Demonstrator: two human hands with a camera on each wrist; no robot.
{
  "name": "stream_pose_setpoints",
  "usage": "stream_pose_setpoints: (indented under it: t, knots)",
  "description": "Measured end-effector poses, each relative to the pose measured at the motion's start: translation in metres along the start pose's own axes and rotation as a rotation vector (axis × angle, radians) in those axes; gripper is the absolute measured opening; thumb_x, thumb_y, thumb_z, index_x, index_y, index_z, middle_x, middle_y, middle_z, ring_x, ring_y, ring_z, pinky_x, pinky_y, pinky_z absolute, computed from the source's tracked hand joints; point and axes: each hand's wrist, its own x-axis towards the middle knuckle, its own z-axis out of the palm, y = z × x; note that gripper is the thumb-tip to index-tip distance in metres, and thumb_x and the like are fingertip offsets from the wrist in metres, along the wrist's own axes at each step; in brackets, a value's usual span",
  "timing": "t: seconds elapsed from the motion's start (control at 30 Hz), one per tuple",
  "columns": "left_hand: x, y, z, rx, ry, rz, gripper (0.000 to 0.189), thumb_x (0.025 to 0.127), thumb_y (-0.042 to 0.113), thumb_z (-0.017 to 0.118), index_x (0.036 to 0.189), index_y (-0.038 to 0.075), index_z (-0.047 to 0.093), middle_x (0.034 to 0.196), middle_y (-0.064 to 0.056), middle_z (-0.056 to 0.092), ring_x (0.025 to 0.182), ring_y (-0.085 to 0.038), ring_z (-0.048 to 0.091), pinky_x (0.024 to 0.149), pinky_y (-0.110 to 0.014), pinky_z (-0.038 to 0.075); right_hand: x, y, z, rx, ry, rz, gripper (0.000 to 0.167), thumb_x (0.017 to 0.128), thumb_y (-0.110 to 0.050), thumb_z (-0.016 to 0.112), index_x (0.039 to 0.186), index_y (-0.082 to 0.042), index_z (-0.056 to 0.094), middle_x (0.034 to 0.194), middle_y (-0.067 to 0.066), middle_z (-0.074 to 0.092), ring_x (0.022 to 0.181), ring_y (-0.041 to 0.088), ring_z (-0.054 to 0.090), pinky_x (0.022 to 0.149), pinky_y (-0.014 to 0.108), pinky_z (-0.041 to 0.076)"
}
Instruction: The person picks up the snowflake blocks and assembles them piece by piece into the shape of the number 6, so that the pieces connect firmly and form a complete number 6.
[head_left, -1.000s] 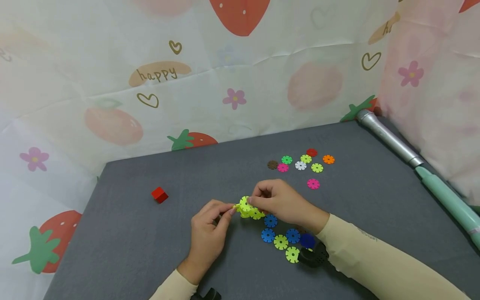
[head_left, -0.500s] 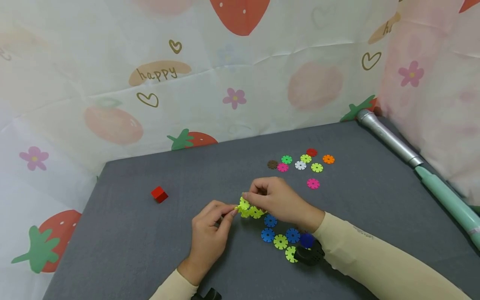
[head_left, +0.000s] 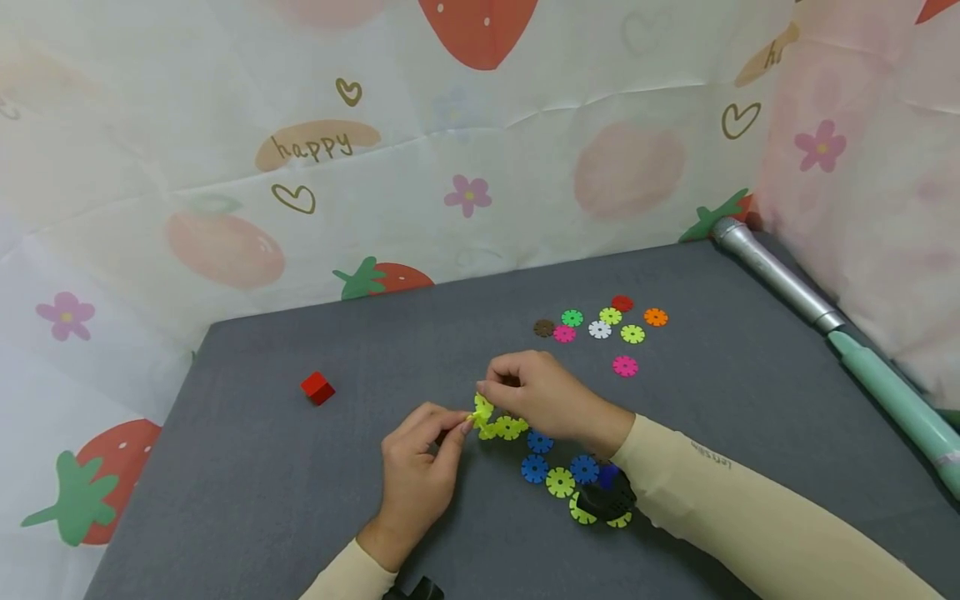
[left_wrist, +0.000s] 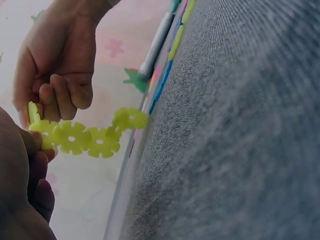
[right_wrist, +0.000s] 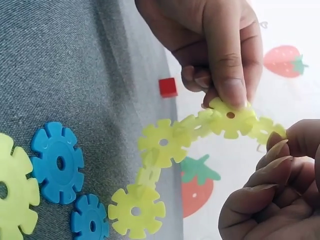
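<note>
A chain of joined yellow-green slotted discs (right_wrist: 164,142) hangs between both hands, above the grey table. In the head view my left hand (head_left: 420,458) pinches one of its discs between thumb and forefinger. My right hand (head_left: 551,396), close by on the right, pinches the disc at the chain's end between thumb and fingertips. The left wrist view has the chain (left_wrist: 72,138) stretching sideways from the left fingertips, with the right hand (left_wrist: 62,60) above. Just below the right hand lie blue slotted discs (head_left: 535,468) and a yellow-green disc (head_left: 560,482).
Loose discs in several colours, among them a pink disc (head_left: 626,367) and an orange disc (head_left: 656,317), lie farther back on the grey table (head_left: 247,483). A red cube (head_left: 318,388) sits at left. A silver and mint-green microphone-shaped object (head_left: 780,279) lies along the right side.
My right hand has shifted left and slightly up, bringing its end disc closer to the left fingertips. The left hand stays nearly still, and both keep their pinch.
</note>
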Motion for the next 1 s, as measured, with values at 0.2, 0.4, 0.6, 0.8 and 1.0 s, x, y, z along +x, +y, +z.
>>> stream_pose_setpoints:
  t: [0.2, 0.4, 0.6, 0.8, 1.0]
  knots:
    - [0.0, 0.002, -0.001, 0.009, 0.011, -0.017, 0.014, 0.095, -0.008, 0.08, 0.099, 0.005, 0.083, 0.087, -0.001, 0.07, 0.071, -0.013, 0.063, 0.067, -0.02, 0.052, 0.0, 0.0, 0.003, -0.04, 0.001, -0.007, 0.04, 0.111, -0.019, 0.065, 0.072, -0.017, 0.057, 0.064, -0.003, 0.046, 0.055, 0.014, 0.042, 0.058, 0.032, 0.037]
    - [0.0, -0.001, 0.0, -0.004, 0.01, -0.037, 0.015, 0.095, -0.01, 0.08, 0.099, 0.004, 0.081, 0.089, -0.003, 0.069, 0.072, -0.016, 0.063, 0.068, -0.019, 0.051, -0.001, 0.003, 0.006, -0.013, 0.017, -0.01, 0.038, 0.112, -0.023, 0.066, 0.075, -0.016, 0.057, 0.064, -0.001, 0.046, 0.055, 0.015, 0.042, 0.056, 0.032, 0.037]
    - [-0.001, -0.008, 0.002, -0.052, 0.023, -0.147, 0.019, 0.095, -0.01, 0.08, 0.105, 0.007, 0.08, 0.099, -0.005, 0.073, 0.08, -0.019, 0.066, 0.068, -0.024, 0.055, -0.005, 0.007, -0.002, 0.105, 0.019, 0.014, 0.03, 0.114, -0.033, 0.063, 0.091, -0.014, 0.068, 0.076, 0.011, 0.058, 0.068, 0.034, 0.055, 0.062, 0.037, 0.046]
    - [-0.002, -0.012, -0.002, -0.187, 0.078, -0.374, 0.014, 0.096, -0.008, 0.08, 0.104, 0.004, 0.077, 0.116, -0.011, 0.071, 0.076, -0.022, 0.064, 0.059, -0.025, 0.054, -0.014, 0.015, -0.017, 0.152, 0.05, 0.018, 0.029, 0.114, -0.034, 0.063, 0.096, -0.013, 0.068, 0.085, 0.02, 0.061, 0.081, 0.051, 0.056, 0.068, 0.039, 0.046]
    - [-0.001, -0.016, -0.004, -0.311, 0.106, -0.555, 0.013, 0.096, -0.013, 0.076, 0.102, -0.008, 0.065, 0.125, -0.018, 0.07, 0.078, -0.025, 0.069, 0.054, -0.028, 0.057, -0.028, 0.03, -0.033, 0.169, 0.044, 0.032, 0.022, 0.114, -0.03, 0.064, 0.101, -0.012, 0.068, 0.088, 0.016, 0.062, 0.085, 0.049, 0.058, 0.072, 0.042, 0.05]
